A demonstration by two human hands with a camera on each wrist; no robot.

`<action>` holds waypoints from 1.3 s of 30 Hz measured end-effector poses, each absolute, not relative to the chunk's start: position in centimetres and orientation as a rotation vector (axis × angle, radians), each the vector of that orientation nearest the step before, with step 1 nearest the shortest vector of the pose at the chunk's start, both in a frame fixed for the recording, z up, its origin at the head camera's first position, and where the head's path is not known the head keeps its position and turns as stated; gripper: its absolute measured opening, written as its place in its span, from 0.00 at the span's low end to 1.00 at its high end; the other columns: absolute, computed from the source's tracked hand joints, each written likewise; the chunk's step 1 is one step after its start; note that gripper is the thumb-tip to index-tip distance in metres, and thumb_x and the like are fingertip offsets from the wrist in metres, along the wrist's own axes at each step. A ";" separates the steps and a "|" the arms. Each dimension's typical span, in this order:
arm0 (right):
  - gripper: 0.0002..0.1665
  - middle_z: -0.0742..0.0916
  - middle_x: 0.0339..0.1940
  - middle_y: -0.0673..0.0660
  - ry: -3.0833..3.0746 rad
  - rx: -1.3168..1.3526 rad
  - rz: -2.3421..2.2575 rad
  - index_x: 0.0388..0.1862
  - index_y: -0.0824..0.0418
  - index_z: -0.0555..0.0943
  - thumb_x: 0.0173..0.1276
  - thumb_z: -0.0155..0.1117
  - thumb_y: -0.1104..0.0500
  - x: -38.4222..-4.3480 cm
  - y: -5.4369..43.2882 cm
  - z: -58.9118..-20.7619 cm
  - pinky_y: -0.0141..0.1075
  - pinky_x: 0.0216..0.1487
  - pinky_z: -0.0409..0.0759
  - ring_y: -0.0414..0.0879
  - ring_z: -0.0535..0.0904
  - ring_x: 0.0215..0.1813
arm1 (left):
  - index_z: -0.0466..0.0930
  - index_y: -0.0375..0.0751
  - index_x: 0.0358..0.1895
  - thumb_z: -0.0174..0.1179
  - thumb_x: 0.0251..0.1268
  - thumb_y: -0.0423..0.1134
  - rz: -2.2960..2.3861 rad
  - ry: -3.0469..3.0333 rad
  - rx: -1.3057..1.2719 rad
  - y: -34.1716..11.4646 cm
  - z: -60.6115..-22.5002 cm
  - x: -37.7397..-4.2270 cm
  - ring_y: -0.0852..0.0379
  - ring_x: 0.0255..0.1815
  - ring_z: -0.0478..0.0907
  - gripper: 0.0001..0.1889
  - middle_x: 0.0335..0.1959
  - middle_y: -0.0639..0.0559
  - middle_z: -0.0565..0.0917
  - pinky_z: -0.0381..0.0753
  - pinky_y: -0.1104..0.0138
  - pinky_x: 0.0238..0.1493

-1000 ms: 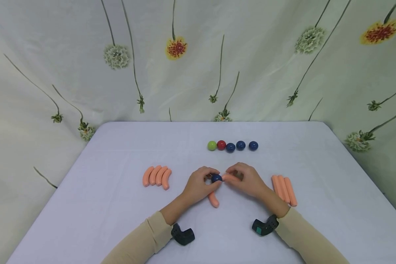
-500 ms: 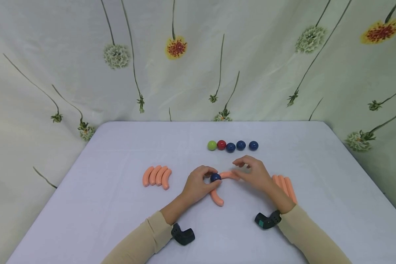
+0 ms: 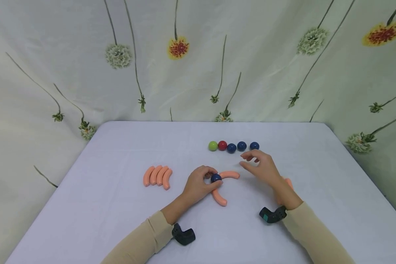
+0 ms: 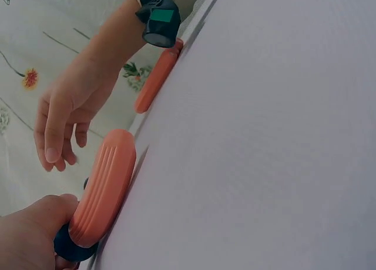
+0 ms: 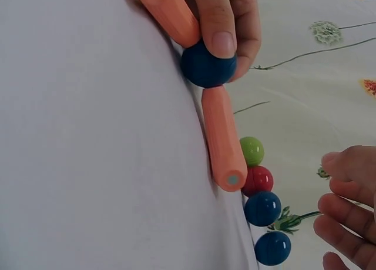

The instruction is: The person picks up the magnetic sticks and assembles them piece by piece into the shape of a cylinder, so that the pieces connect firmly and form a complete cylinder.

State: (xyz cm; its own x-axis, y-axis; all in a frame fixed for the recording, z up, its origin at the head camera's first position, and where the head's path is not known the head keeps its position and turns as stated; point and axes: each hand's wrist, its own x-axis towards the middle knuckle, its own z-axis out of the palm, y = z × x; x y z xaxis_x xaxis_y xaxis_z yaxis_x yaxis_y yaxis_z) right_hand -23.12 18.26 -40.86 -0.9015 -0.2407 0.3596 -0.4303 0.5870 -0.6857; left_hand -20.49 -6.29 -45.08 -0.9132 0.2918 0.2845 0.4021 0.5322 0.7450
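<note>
My left hand [image 3: 198, 185] pinches a dark blue ball [image 3: 216, 178] between thumb and fingers, near the middle of the table. Two curved orange rods meet this ball. One curved rod [image 3: 230, 174] points right, and the other curved rod [image 3: 219, 198] runs toward the table's front. In the right wrist view, a small grey disc shows in the end of the right-pointing rod [image 5: 223, 137]. Away to the right, my right hand [image 3: 260, 167] hovers with its fingers loosely bent and nothing between them.
Behind the hands is a row of balls: a green ball [image 3: 212, 146], a red ball [image 3: 222, 145] and several blue balls [image 3: 241, 146]. Several curved orange rods [image 3: 159, 176] lie at left. Straight orange rods [image 3: 289, 183] are mostly hidden under the right forearm.
My right hand has let go of the right-pointing curved rod and drawn away to the right and back. The front curved rod has swung slightly right. My left hand keeps its pinch.
</note>
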 end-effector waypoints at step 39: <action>0.27 0.79 0.55 0.69 -2.960 0.185 1.044 0.59 0.71 0.75 0.66 0.67 0.57 -30.3 21.8 -39.5 0.52 0.54 0.73 0.61 0.72 0.57 | 0.80 0.43 0.41 0.72 0.55 0.46 -1.328 -2.634 -0.562 -6.3 -45.3 -20.6 0.58 0.36 0.72 0.16 0.34 0.56 0.77 0.74 0.67 0.39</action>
State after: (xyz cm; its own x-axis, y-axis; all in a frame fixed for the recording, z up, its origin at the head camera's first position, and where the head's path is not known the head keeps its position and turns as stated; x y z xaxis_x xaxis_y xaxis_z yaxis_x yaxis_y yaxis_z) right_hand -30.33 21.79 -39.46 -0.9931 -0.1116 0.0368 -0.1100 0.7726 -0.6253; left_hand -20.64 -6.33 -45.32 -0.9207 0.2654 0.2861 0.3879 0.5410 0.7463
